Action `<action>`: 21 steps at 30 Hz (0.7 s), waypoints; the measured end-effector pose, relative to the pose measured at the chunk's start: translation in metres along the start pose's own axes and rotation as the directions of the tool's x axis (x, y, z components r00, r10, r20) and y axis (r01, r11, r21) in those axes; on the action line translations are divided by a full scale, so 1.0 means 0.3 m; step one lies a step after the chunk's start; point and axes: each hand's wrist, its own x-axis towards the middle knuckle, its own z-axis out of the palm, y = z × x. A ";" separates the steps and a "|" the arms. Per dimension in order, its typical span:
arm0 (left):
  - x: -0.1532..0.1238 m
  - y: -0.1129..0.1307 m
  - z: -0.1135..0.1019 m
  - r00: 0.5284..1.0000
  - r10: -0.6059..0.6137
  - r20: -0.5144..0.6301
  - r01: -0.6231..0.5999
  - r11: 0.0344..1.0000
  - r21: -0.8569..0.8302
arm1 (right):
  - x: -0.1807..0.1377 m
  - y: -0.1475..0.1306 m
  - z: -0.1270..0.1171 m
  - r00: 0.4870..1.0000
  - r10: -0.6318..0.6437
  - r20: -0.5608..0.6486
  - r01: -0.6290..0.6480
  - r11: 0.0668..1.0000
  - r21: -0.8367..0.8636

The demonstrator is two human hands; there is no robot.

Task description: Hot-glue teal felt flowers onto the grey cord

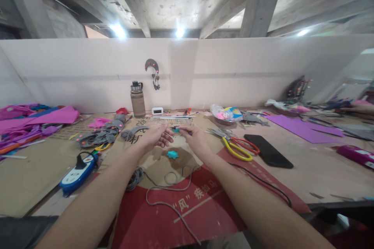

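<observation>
My left hand [157, 135] and my right hand [193, 137] meet above the middle of the worktable. Together they pinch a small teal craft piece [176, 129] between their fingertips. My left hand lies palm up with its fingers curled toward the piece. My right hand closes over the piece's right end. A teal star-shaped felt piece [172, 155] lies on the cardboard just below both hands. A thin grey cord [163, 190] curls across the cardboard and the red printed sheet [201, 210] under my forearms.
Yellow-handled scissors [235, 148] and red-handled scissors [248, 146] lie right of my hands, beside a black phone [268, 151]. A blue and white power strip [78, 169] sits at the left. A water bottle [138, 99], clock [157, 111], purple sheets [304, 128] and grey felt pieces [99, 136] crowd the table.
</observation>
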 end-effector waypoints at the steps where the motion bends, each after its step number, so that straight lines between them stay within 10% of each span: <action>1: -0.001 -0.001 0.002 0.998 -0.025 0.062 0.026 0.999 -0.022 | -0.005 -0.006 -0.001 0.997 -0.077 0.009 0.078 0.996 -0.051; 4: -0.001 -0.001 0.007 0.991 0.053 0.125 -0.041 0.995 -0.095 | -0.015 -0.025 0.002 0.976 -0.203 0.086 0.211 0.971 -0.112; 10: 0.009 0.016 -0.015 0.982 0.156 -0.110 -0.177 0.959 -0.221 | -0.004 -0.070 -0.057 0.947 -0.140 0.289 0.119 0.989 0.088; 16: 0.011 0.022 -0.021 0.971 0.149 -0.185 -0.192 0.949 -0.248 | -0.067 -0.170 -0.076 0.579 -0.242 0.779 0.159 0.970 0.183; 21: 0.008 0.025 -0.021 0.972 0.143 -0.184 -0.184 0.956 -0.229 | -0.162 -0.192 0.047 0.511 -0.411 0.755 0.446 0.878 0.176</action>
